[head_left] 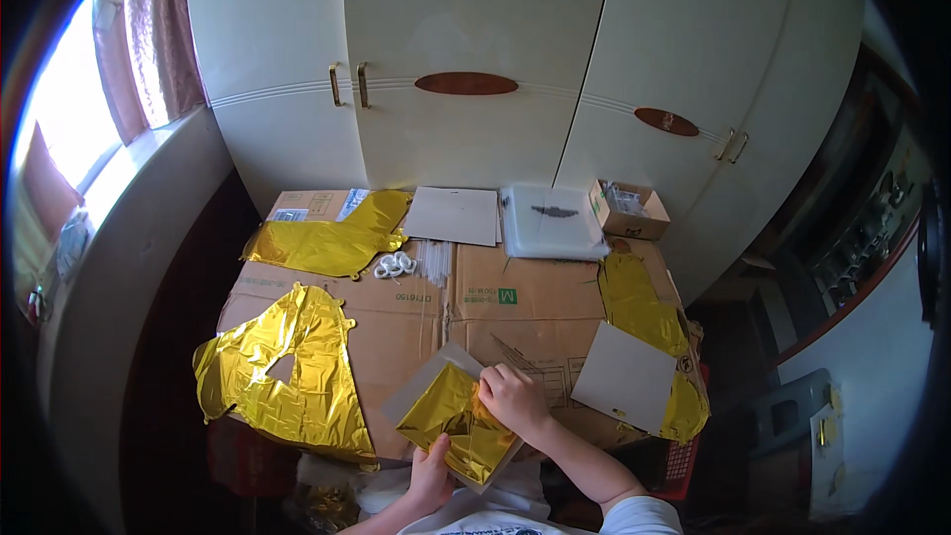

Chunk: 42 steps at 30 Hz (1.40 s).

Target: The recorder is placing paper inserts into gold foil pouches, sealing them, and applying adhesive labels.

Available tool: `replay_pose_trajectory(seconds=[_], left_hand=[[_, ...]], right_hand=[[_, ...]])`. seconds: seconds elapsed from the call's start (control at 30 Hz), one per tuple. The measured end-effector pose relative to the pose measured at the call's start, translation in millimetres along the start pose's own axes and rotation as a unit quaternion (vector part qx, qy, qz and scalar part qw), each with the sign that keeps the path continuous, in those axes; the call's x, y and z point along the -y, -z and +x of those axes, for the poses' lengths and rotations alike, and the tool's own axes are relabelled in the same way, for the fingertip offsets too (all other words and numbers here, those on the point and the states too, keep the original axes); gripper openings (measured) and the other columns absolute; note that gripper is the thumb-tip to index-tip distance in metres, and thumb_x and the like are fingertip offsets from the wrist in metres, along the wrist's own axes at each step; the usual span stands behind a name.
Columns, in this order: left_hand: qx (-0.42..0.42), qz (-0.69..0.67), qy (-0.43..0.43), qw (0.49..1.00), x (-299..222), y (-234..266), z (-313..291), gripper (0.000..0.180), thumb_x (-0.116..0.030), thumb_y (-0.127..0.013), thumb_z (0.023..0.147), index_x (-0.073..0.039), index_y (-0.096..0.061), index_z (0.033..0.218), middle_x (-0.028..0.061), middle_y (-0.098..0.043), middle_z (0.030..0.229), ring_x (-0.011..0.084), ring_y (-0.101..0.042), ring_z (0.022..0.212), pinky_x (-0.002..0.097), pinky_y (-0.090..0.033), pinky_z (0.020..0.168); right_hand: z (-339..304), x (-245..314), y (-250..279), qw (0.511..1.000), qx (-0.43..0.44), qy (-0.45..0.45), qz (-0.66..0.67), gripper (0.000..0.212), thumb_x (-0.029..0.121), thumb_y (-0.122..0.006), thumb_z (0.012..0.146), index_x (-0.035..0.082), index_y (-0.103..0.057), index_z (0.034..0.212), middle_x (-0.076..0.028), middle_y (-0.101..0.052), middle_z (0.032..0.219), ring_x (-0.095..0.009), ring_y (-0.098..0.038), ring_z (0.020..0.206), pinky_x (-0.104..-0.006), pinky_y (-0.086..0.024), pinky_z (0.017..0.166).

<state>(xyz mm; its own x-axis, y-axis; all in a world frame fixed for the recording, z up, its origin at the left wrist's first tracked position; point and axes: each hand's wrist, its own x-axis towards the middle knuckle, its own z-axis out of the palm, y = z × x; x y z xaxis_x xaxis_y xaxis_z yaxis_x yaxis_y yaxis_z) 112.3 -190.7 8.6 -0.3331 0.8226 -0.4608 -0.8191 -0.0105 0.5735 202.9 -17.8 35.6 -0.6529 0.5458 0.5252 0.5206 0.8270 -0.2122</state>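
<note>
A folded gold foil balloon (436, 411) lies over a grey card (401, 398) at the near edge of the table, close to my body. My left hand (431, 476) grips the lower edge of the folded foil, its thumb on top. At the foil's upper right, my right hand (512, 401) is closed with its fingertips on the foil, and a crumpled bit shows beside them. The undersides of the foil and card are hidden.
Flat gold foil balloons lie at left (307, 337), far left (327, 246) and right (634, 297). A grey card (626, 376) covers part of the right one. White ribbon rolls (394, 265), clear straws (434, 263), stacked cards (453, 215), a plastic case (550, 223) and an open box (634, 213) sit farther back.
</note>
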Motion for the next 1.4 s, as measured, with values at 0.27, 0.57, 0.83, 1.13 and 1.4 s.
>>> replay_pose_trajectory(seconds=[0.27, 0.57, 0.83, 1.13, 1.4], left_hand=[[0.002, 0.014, 0.016, 1.0, 9.5, 11.1, 4.4, 0.029, -0.015, -0.045, 0.103, -0.003, -0.047, 0.128, 0.0124, -0.061, 0.122, 0.0279, -0.063, 0.108, 0.0446, -0.054, 0.093], [0.012, 0.002, 0.0, 1.0, 0.9, -0.6, 1.7, 0.029, -0.013, -0.046, 0.103, -0.002, -0.046, 0.129, 0.0104, -0.06, 0.121, 0.0226, -0.062, 0.109, 0.0386, -0.053, 0.093], [0.026, 0.004, -0.024, 0.999, 8.4, -1.6, 7.7, 0.028, -0.013, -0.047, 0.102, -0.004, -0.046, 0.129, 0.0113, -0.06, 0.123, 0.0254, -0.062, 0.109, 0.0429, -0.053, 0.094], [0.04, 0.02, -0.106, 0.993, 17.5, 0.1, 3.4, 0.028, -0.011, -0.047, 0.102, -0.003, -0.048, 0.129, 0.0074, -0.061, 0.12, 0.0175, -0.061, 0.105, 0.0324, -0.051, 0.089], [0.03, -0.016, -0.124, 0.992, 21.7, 2.5, 4.1, 0.028, -0.012, -0.048, 0.102, -0.004, -0.048, 0.129, 0.0087, -0.06, 0.121, 0.0196, -0.061, 0.107, 0.0348, -0.052, 0.09]], right_hand=[[8.7, 10.6, 2.1, 0.999, -0.004, 0.046, -0.027, 0.016, 0.015, -0.069, 0.078, 0.013, -0.054, 0.073, -0.001, -0.055, 0.07, -0.018, -0.063, 0.066, -0.0325, -0.054, 0.056], [6.8, 18.6, 7.8, 0.996, 0.011, 0.082, -0.026, 0.014, 0.014, -0.069, 0.078, 0.013, -0.055, 0.076, 0.0, -0.054, 0.072, -0.016, -0.061, 0.069, -0.0315, -0.052, 0.057], [9.9, 27.3, 18.7, 0.996, 0.001, 0.078, -0.036, 0.009, 0.013, -0.063, 0.079, 0.013, -0.055, 0.076, 0.0, -0.053, 0.073, -0.016, -0.061, 0.07, -0.0306, -0.054, 0.056], [8.9, 30.9, 24.1, 0.995, -0.001, 0.095, -0.021, 0.008, 0.013, -0.066, 0.078, 0.013, -0.058, 0.081, 0.0, -0.053, 0.074, -0.015, -0.06, 0.07, -0.0287, -0.053, 0.055], [10.3, 32.3, 44.9, 0.994, -0.044, 0.092, -0.039, 0.011, 0.013, -0.069, 0.076, 0.012, -0.059, 0.081, 0.001, -0.052, 0.073, -0.014, -0.058, 0.068, -0.0273, -0.052, 0.056]])
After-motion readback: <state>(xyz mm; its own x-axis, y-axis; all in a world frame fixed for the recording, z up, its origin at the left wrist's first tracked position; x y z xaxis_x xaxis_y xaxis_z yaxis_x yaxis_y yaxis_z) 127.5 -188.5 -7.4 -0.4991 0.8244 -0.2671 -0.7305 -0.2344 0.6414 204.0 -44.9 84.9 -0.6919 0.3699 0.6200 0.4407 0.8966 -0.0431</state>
